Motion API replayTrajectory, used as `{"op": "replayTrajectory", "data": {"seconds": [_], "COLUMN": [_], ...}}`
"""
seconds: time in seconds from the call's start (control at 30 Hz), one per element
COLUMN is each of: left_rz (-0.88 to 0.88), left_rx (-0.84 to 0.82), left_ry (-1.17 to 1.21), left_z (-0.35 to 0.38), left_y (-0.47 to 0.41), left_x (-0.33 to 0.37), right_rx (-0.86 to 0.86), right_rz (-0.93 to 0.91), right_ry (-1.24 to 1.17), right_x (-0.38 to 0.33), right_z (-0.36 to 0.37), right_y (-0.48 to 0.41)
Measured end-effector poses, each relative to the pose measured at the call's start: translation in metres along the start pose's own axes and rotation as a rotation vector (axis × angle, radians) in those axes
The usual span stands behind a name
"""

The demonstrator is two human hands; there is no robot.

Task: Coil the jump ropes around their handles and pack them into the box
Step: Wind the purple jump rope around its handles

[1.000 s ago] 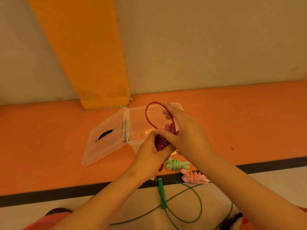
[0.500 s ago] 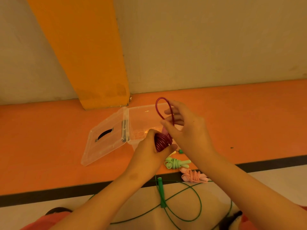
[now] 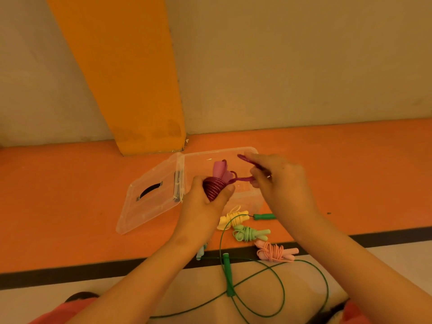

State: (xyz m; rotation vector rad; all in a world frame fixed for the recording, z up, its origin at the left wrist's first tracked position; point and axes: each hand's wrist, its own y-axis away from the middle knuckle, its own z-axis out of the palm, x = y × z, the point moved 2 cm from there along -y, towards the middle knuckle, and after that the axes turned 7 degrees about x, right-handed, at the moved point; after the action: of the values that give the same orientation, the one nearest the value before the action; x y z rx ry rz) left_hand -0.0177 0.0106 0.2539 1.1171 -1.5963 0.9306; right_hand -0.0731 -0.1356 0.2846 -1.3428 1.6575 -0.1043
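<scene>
Maroon plastic jump rope (image 3: 214, 189), most of it already wound in tight turns round its pair of mauve handles (image 3: 221, 170), sits in the left hand (image 3: 203, 206), whose fingers and thumb curl round the coil. Its free end runs across to the right hand (image 3: 282, 183), which pinches a short loop of the cord between thumb and fingertips (the cord's tip pokes out above the knuckles). Both hands are held over the clear plastic storage box (image 3: 210, 155), which stands open just behind them; its hinged lid (image 3: 149, 206) lies flat to the left of the left hand. Below and between the wrists, on the orange floor (image 3: 70, 195), lie three finished bundles: a pale yellow one (image 3: 228, 219) nearest the left hand, a light green one (image 3: 249, 233) just beside it, and a pink one (image 3: 274, 252) under the right forearm. A thin dark green rope (image 3: 228, 274) sprawls uncoiled beneath both forearms.
</scene>
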Motion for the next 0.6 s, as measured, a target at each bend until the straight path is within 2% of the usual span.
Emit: {"op": "replayTrajectory", "data": {"seconds": [0.17, 0.33, 0.47, 0.6], "left_rz": [0.007, -0.062, -0.079, -0.092], "left_rx": [-0.013, -0.153, -0.162, -0.162], "left_ry": [-0.058, -0.049, -0.059, -0.062], "left_z": [-0.001, 0.013, 0.011, 0.009], "left_y": [-0.002, 0.011, 0.011, 0.009], "left_x": [-0.001, -0.005, -0.004, -0.003], "right_rx": [0.003, -0.098, -0.186, -0.155], "right_rz": [-0.200, -0.308, -0.019, 0.224], "right_ry": [0.241, 0.105, -0.228, -0.552], "right_x": [0.002, -0.009, -0.012, -0.019], "right_z": [0.008, 0.020, 0.013, 0.004], "right_y": [0.003, 0.009, 0.009, 0.005]}}
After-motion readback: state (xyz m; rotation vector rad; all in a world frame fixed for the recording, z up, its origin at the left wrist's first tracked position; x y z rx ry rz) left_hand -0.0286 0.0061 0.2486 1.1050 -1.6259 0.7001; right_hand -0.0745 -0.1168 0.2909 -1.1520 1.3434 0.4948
